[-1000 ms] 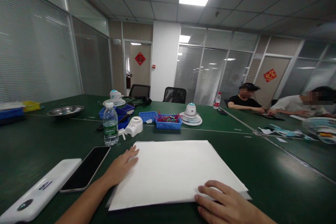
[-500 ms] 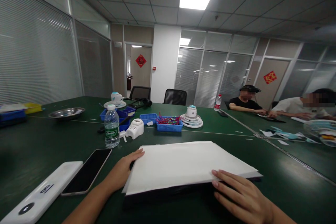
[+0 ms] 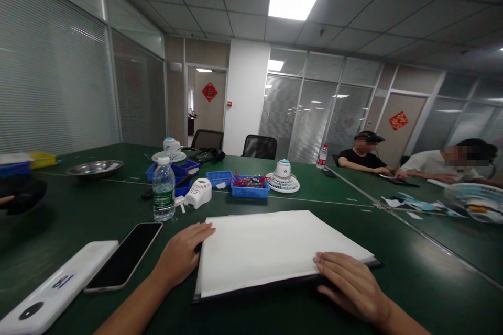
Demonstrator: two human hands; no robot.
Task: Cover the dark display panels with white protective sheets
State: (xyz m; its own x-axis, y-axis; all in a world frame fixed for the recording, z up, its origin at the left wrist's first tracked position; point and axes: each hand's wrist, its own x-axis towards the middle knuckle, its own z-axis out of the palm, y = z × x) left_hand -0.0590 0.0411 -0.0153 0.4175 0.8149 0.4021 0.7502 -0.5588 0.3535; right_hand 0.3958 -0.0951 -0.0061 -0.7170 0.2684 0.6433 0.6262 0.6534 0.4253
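Nearest, the right hand (image 3: 349, 282) has its fingers pressed together over the near edge of a white, rectangular paper stack (image 3: 271, 251), toward its right end; whether the thumb pinches from below, I cannot tell. The stack lies on a thin black backing (image 3: 251, 289) between the hands, its long axis running left to right, neither hand clearly nearer. The left hand (image 3: 183, 254) lays closed-up fingertips over its left edge, thumb hidden. Left of that hand lies a black-screened phone (image 3: 126, 256); beyond stands a clear plastic bottle (image 3: 163, 193).
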